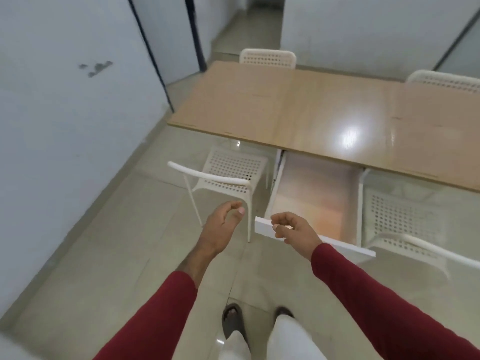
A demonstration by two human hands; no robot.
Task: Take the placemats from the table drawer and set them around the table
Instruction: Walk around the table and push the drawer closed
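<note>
The wooden table (233, 100) has a white drawer (356, 203) pulled far out from under its near edge. The drawer's inside looks pale with an orange sheen, and I can make out no placemat in it. My right hand (293, 229) curls its fingers over the top edge of the drawer front (262, 226) at its left part. My left hand (223, 224) hangs in the air to the left of the drawer, fingers loosely curled, holding nothing.
A white perforated chair (228, 178) stands left of the drawer, another (405, 224) right of it. Two more chairs (267, 58) (441, 79) stand at the table's far side. A wall runs along the left. I stand on a tiled floor.
</note>
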